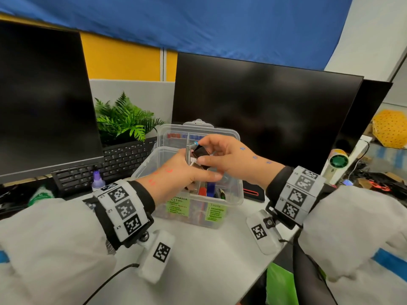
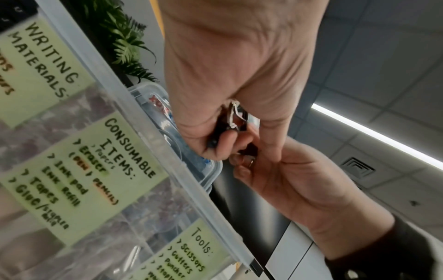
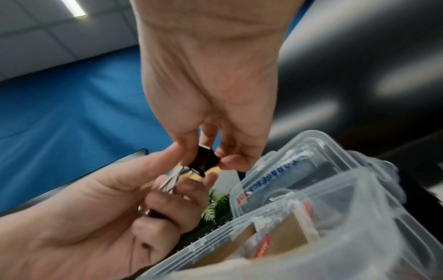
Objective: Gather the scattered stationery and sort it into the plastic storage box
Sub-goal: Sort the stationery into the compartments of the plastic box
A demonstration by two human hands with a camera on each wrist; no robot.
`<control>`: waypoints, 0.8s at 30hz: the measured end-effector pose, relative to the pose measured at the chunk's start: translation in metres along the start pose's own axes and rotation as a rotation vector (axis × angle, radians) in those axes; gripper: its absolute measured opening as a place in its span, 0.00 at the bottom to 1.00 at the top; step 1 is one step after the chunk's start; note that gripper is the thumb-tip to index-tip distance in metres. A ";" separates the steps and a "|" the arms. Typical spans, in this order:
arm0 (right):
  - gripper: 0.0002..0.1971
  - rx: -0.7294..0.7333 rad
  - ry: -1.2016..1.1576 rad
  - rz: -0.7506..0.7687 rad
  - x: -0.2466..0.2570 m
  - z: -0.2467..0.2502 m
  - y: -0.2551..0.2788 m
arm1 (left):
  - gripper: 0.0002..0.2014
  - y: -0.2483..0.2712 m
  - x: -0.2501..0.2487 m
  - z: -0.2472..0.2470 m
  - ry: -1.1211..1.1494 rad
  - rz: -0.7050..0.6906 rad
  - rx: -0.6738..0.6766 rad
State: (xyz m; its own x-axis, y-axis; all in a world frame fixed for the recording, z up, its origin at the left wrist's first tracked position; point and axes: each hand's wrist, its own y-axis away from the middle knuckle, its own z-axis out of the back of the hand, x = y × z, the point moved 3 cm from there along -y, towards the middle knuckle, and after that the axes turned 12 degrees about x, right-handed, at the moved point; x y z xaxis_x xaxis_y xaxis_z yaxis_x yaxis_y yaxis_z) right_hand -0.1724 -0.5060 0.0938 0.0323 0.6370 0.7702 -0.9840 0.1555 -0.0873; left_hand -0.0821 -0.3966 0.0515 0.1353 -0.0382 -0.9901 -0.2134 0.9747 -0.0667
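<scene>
At the left edge of our desk stands a dark monitor [image 1: 44, 95], then a black keyboard [image 1: 105, 166] with a fern [image 1: 125, 119] behind it and a purple-capped bottle [image 1: 98, 180] in front.

Next comes our left hand [image 1: 176, 175], held above the clear plastic storage box [image 1: 233, 201]. Its fingers are curled round a small bundle: thin silvery metal pieces, possibly a pen or clip handles; blur keeps us from telling which.

Just right of it, touching that bundle, our right hand [image 1: 226, 157] pinches a black binder clip [image 1: 199, 153] between thumb and fingertips, directly over the open box. We judge the clip to be light and stiff, with smooth painted steel that could slip and a spring that could snap on a finger. It is best held by its flat black sides, as it is now, not by the wire loops.

The box is thin, translucent and slightly flexible, with rounded corners, a hinged lid [image 1: 198, 133] standing behind, and dividers inside holding red and blue items. Green handwritten labels [image 2: 100, 170] on its front wall read Writing Materials, Consumable Items and Tools.

Further right are a second dark monitor [image 1: 264, 111], a small white fan [image 1: 338, 160] and a yellow umbrella [image 1: 389, 128].
</scene>
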 end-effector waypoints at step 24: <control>0.03 0.007 -0.558 -0.317 -0.034 0.030 0.001 | 0.28 -0.010 0.006 -0.017 0.086 0.099 -0.129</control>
State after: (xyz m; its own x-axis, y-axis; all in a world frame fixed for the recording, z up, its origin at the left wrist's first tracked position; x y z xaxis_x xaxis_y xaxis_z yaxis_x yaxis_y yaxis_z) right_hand -0.1799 -0.5505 0.0866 0.2276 0.0715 0.9711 -0.9429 0.2652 0.2015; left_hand -0.0960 -0.4105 0.0438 0.0256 0.0326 -0.9991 -0.3445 0.9385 0.0218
